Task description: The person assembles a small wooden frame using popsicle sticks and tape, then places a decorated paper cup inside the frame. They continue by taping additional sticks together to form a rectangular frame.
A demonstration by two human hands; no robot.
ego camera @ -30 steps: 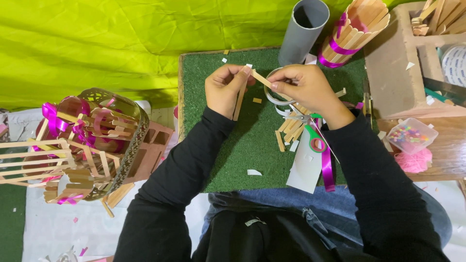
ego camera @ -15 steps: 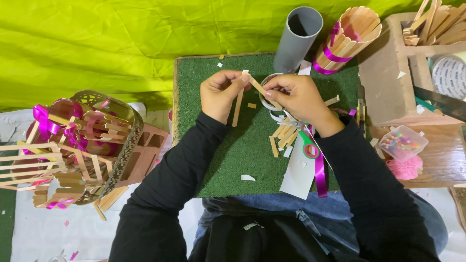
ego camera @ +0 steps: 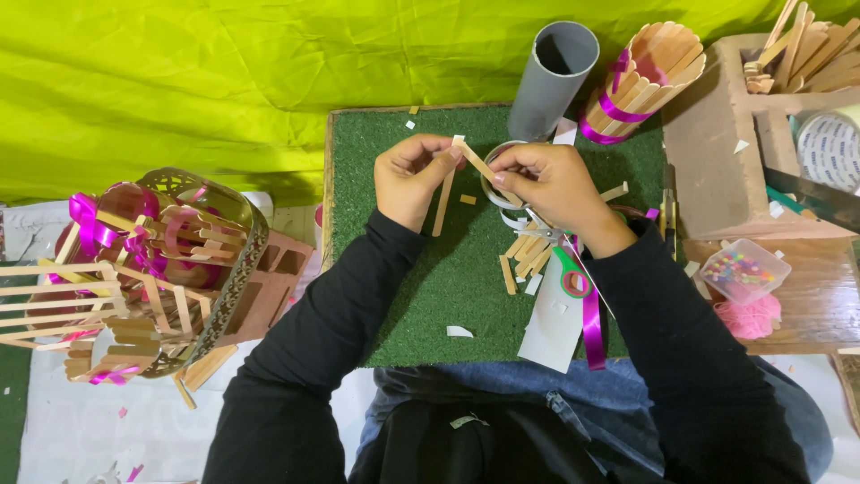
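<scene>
Both my hands are over a green turf-covered board (ego camera: 403,278) on my lap. My left hand (ego camera: 410,177) pinches the upper end of a long wooden craft stick (ego camera: 442,203) that hangs down over the turf. My right hand (ego camera: 548,184) holds a second wooden stick (ego camera: 473,159) tilted up to the left, its tip meeting the left hand's fingers. A roll of tape (ego camera: 498,186) lies partly under my right hand. Loose cut sticks (ego camera: 524,255), scissors with green handles (ego camera: 568,269) and a magenta ribbon (ego camera: 591,323) lie by my right wrist.
A grey pipe (ego camera: 551,76) and a stick-clad cup with magenta ribbon (ego camera: 640,81) stand at the board's far edge. A basket of stick models with ribbons (ego camera: 143,269) sits left. Right: a wooden box of sticks (ego camera: 797,54), a bead container (ego camera: 743,271), pink yarn (ego camera: 751,315).
My hands have shifted slightly left and nearer on the board, still working the two sticks together. The view has drifted a little.
</scene>
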